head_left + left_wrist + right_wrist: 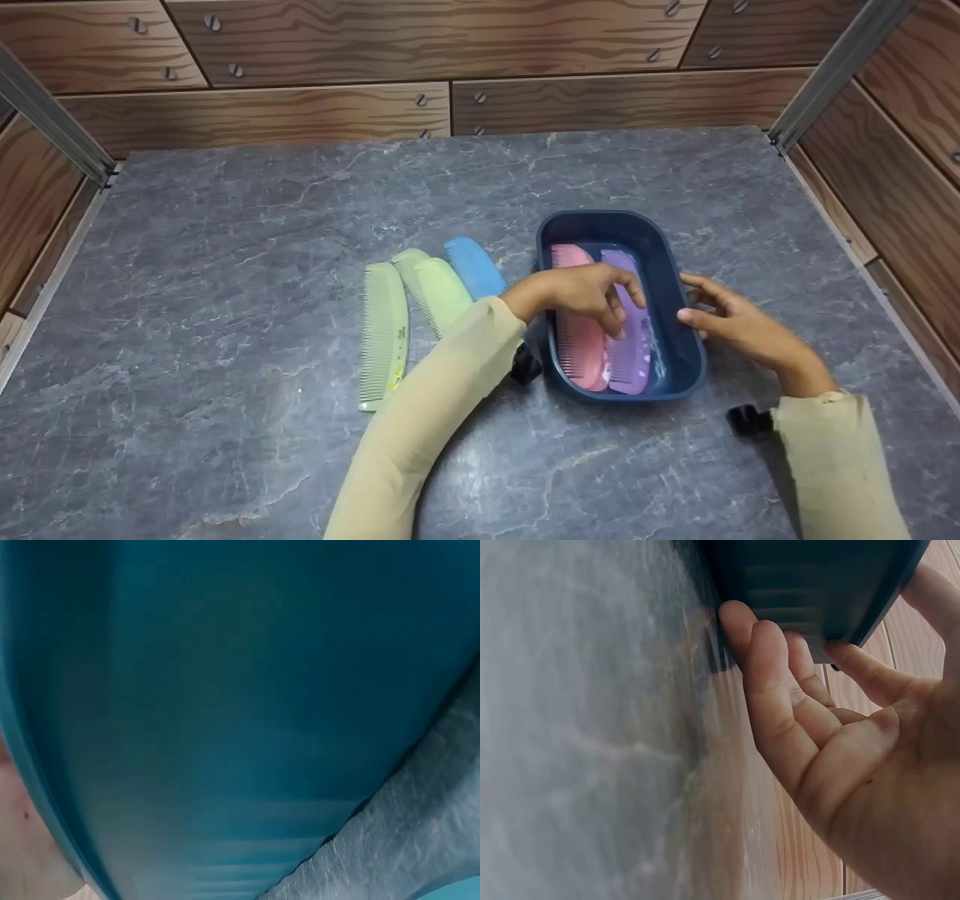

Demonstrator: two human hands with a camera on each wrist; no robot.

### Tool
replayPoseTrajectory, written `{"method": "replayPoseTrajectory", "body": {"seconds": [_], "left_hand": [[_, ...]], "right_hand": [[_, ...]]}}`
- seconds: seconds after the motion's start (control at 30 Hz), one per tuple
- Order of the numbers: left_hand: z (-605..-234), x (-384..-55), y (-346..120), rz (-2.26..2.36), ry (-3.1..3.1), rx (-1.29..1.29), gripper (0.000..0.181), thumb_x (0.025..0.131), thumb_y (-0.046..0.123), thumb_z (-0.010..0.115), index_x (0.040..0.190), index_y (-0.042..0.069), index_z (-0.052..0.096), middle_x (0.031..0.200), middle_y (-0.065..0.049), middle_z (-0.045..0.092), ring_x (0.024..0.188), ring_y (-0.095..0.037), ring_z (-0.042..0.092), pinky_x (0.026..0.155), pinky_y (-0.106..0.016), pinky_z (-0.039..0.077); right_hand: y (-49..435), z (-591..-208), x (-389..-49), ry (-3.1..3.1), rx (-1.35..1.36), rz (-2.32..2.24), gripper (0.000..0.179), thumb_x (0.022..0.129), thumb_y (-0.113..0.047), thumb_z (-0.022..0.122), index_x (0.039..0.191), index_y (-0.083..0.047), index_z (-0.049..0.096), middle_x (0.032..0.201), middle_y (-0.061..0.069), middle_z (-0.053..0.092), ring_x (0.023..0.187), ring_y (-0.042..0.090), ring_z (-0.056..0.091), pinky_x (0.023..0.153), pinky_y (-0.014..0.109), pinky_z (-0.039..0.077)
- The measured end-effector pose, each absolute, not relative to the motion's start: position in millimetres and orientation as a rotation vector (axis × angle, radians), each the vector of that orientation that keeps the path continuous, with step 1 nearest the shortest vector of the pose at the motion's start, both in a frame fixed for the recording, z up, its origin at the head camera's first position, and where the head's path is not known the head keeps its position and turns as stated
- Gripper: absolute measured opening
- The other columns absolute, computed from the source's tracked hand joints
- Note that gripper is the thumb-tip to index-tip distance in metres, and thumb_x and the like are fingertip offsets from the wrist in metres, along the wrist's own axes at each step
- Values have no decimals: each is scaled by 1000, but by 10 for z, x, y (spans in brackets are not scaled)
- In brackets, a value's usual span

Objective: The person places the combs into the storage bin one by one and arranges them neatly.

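watching from my end, the purple comb [637,360] lies in the box [679,352], long axis running near to far, far end leaning a touch left, teeth facing left. probably set that way because the box is longest in that direction. the pink comb [581,356] is just left of it, teeth left too, which i'd guess saves width. left hand [581,291] is over both combs, fingers bent and a bit apart; i don't see it gripping anything, though i can't tell if a fingertip touches purple. right hand [739,322] has thumb and fingers apart, tips against the box's outer right wall, likely steadying it. left of the box, on the table [225,315], are three greenish combs [388,322] and a blue comb [476,266], partly behind the left sleeve [442,390].
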State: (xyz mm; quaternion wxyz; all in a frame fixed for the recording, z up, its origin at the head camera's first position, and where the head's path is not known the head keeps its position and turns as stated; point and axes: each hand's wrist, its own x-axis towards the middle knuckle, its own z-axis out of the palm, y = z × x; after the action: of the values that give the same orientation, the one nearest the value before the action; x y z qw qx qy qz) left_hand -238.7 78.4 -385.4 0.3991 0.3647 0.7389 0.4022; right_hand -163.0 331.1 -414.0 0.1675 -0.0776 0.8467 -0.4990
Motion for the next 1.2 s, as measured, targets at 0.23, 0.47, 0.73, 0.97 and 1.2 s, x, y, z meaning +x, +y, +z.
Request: {"method": "replayPoseTrajectory", "body": {"seconds": [0.23, 0.47, 0.73, 0.97, 1.2], "left_hand": [[-3862, -2383, 824, 837, 1883, 945, 47, 84, 2, 69, 128, 3, 54, 99, -11, 68, 84, -8, 60, 72, -15, 49], [-3879, -2383, 862, 792, 1915, 992, 45, 83, 6, 71, 126, 4, 57, 103, -10, 67, 87, -7, 59, 74, -14, 47], [-3887, -2369, 895, 857, 1868, 936, 43, 85, 5, 70, 125, 2, 56, 105, -17, 70, 80, -6, 62, 73, -14, 49], [-3912, -2352, 909, 872, 1846, 915, 44, 83, 1, 71, 125, -1, 56, 116, -20, 66, 87, -7, 59, 72, -14, 47], [-3939, -2353, 924, 808, 1898, 979, 39, 83, -2, 69, 121, -3, 58, 120, -18, 63, 94, -11, 57, 77, -12, 46]], "right_hand": [[3312, -4159, -1619, 2418, -220, -1412, 61, 98, -17, 54, 148, 4, 26, 116, 7, 47, 89, 4, 56, 74, 22, 51], [3323, -4150, -1612, 2434, -205, -1389, 61, 98, -19, 54, 148, 3, 26, 117, 7, 48, 92, 2, 56, 76, 22, 51], [3337, -4140, -1629, 2416, -198, -1394, 62, 98, -19, 54, 149, 3, 24, 115, 5, 51, 92, 3, 59, 76, 23, 52], [3348, -4144, -1645, 2399, -223, -1428, 61, 98, -14, 53, 149, 4, 23, 111, 1, 56, 93, 1, 59, 75, 23, 51], [3352, -4159, -1643, 2378, -217, -1441, 62, 99, -14, 52, 150, 3, 21, 121, 14, 58, 95, 0, 60, 77, 24, 52]]}}
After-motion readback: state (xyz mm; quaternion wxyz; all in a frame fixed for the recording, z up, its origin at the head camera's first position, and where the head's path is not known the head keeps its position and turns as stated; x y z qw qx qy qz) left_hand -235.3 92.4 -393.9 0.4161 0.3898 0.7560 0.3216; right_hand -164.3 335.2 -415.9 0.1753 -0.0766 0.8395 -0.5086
